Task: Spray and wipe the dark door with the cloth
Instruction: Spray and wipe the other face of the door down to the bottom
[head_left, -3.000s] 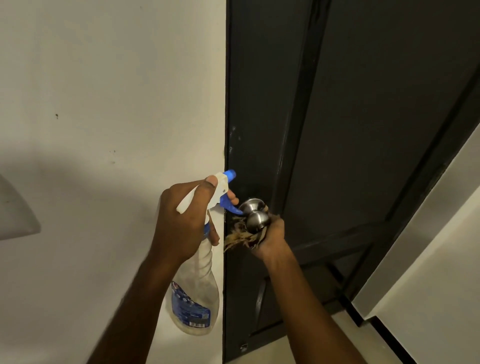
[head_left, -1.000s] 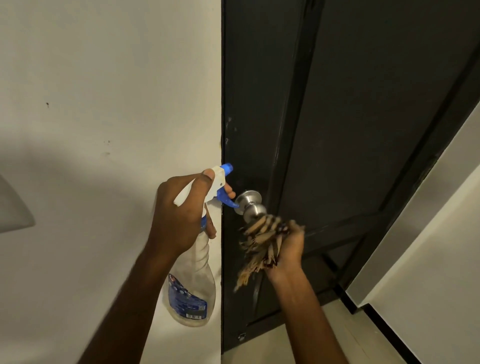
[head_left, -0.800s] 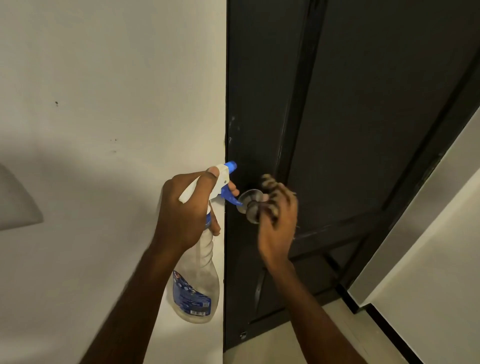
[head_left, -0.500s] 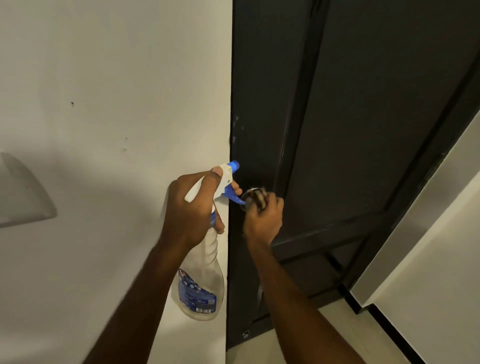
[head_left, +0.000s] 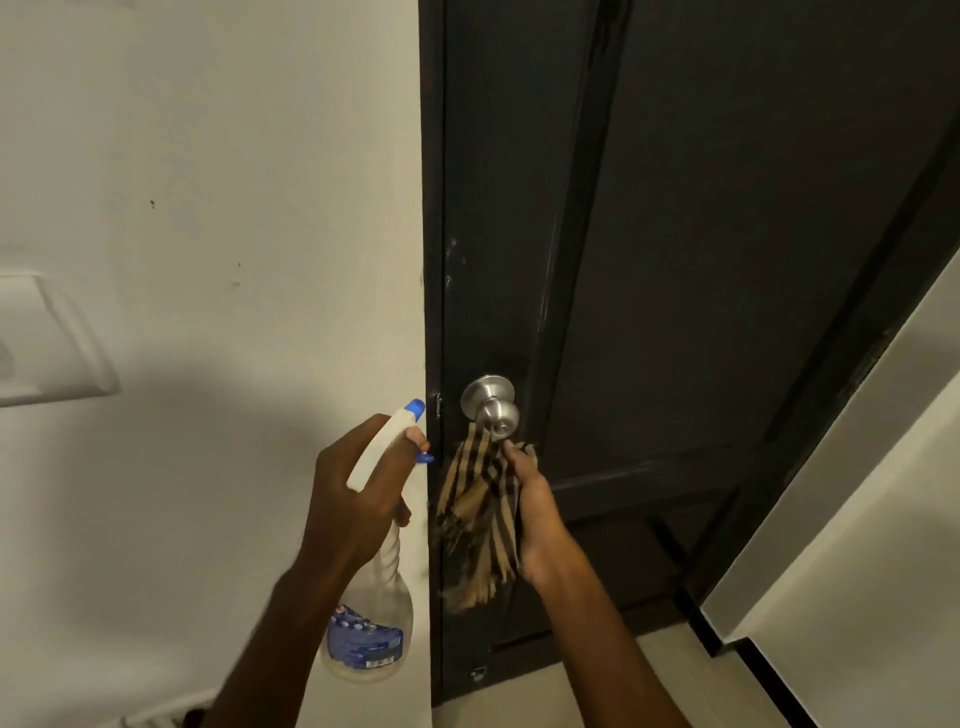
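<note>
As we stand now: facing the dark door (head_left: 701, 260), both arms up at knob height, white wall (head_left: 208, 156) to our left.
Left grip (head_left: 358, 488): clenched round the neck of the spray bottle (head_left: 371, 634), one finger on the blue trigger (head_left: 425, 458); nozzle (head_left: 415, 408) aims twd the door's edge, right at the wall/door line.
Right grip (head_left: 535, 514): fingers curled on the striped cloth (head_left: 478, 519), pinching its top just under the knob (head_left: 496, 413); the cloth seems to touch the knob's underside, and the rest hangs loose down the door's left side.
Door: pale scuffs (head_left: 449, 260) above the knob; panels farther right look dull; we can't tell wet from dry.
Step (our guess): wiping round the knob; most of the door probably not yet done.
Risk 1: nozzle sits so near the wall that a squeeze could mist the paint, not the door; we'd turn it right first.
Risk 2: the loose cloth tail could snag on the knob in an upward wipe and pull out of our pinch.
Risk 3: spray straight at the knob may run into the keyhole.
Risk 4: excess liquid runs down to the floor (head_left: 649, 686) and leaves a slip spot.
Risk 5: can't tell if the door is latched; a hard wipe might swing it.
</note>
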